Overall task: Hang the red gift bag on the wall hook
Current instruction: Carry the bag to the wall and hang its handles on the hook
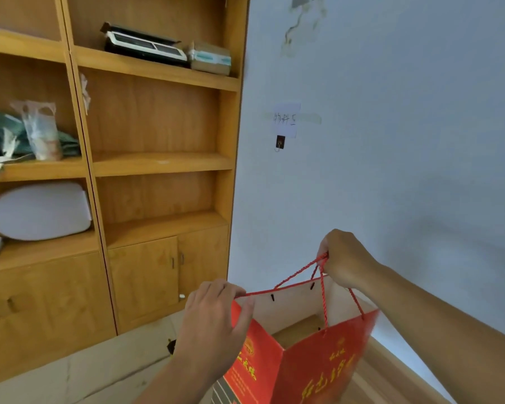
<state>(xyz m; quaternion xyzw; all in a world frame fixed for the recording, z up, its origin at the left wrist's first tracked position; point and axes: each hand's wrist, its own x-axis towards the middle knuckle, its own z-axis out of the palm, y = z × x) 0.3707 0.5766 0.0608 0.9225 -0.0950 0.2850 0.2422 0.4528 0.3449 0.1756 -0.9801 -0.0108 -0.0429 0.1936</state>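
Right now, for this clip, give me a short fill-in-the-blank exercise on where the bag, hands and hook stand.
1. The right hand grips the red paper gift bag's twisted rope ____.
2. The left hand pinches the bag's upper ____.
3. The small metal wall hook sits just below a taped paper ____.
4. The hook currently holds ____.

Missing words: handles; rim; note; nothing

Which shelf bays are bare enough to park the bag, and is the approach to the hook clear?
Free: the right column's two middle bays, below the shelf holding the black device and box. Crowded: left column, with plastic bags and a white oval object. Wall around the hook is bare except the paper note just above.
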